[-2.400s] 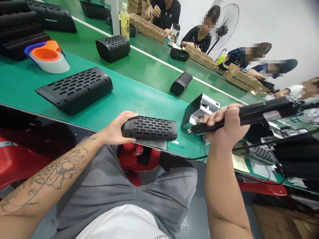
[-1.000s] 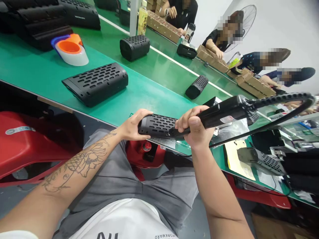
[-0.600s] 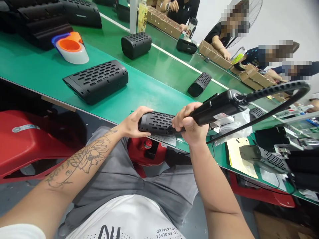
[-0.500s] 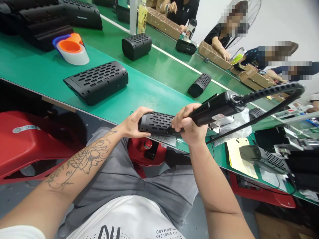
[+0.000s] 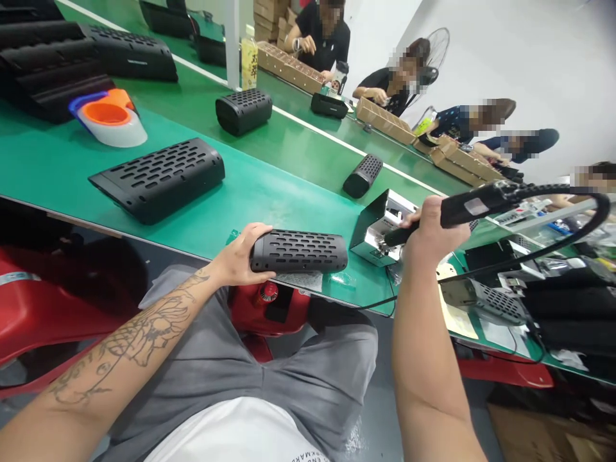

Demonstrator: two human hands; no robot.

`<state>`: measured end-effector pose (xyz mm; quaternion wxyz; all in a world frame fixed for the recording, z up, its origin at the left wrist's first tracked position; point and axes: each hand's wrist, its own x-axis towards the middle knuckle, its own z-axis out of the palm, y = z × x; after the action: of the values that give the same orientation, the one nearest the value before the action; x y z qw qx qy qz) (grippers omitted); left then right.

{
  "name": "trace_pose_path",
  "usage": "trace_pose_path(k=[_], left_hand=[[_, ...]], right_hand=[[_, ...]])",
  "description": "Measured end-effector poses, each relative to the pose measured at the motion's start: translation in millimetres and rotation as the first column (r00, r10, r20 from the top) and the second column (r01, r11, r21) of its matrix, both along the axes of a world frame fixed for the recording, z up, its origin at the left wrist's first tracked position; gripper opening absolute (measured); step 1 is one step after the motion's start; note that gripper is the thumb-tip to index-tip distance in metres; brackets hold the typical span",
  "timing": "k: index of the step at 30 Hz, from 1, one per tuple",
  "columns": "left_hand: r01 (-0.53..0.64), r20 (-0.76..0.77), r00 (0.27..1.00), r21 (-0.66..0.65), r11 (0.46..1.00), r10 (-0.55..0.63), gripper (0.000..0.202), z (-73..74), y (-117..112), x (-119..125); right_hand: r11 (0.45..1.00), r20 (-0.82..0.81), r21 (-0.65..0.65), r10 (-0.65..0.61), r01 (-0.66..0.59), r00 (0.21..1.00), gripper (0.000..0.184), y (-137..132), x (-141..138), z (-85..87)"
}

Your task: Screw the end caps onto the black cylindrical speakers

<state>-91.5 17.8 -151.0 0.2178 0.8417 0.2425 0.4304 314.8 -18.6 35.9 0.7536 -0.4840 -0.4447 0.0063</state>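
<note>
Through the head camera I have the left hand (image 5: 245,256) clasped about the left end of a black, rounded, slotted plastic housing (image 5: 303,250), its digits parted to grip the far side and the near edge together. The housing lies just right of that palm, long side roughly level across my view, slotted face up, at the near edge of the smooth green work surface (image 5: 283,186); whether its underside rests fully there I can't tell. A crinkled clear plastic piece (image 5: 304,281) shows beneath its near side. The right hand (image 5: 433,228) is wrapped round a black, stick-shaped corded tool (image 5: 474,205), thumb laid over the barrel, and I read it as well clear of the housing, off to its right. The tool slants, its narrow end down and left in front of a silver-and-black metal box (image 5: 378,228); I can't make out whether tip and box touch. That box stands near the housing's right end, with a gap between them. The tool's thick black cable (image 5: 601,218) loops out to my right. Beyond the left wrist I see a larger black slotted housing (image 5: 161,179) on the green, and behind it an orange-centred whitish ring with a blue edge (image 5: 108,119).
</note>
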Motion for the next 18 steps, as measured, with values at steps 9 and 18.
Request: trace_pose_path(k=[9, 18], left_hand=[[-0.005, 0.031, 1.000, 0.015, 1.000, 0.004, 0.113, 1.5, -2, 1], [0.014, 0.031, 0.999, -0.048, 0.999, -0.012, 0.119, 2.9, -3, 6]], right_hand=[[0.999, 0.013, -0.044, -0.021, 0.021, 1.000, 0.068, -6, 60, -28.4], [0.861, -0.103, 0.007, 0.507, -0.509, 0.856, 0.057, -46, -101, 19.3]])
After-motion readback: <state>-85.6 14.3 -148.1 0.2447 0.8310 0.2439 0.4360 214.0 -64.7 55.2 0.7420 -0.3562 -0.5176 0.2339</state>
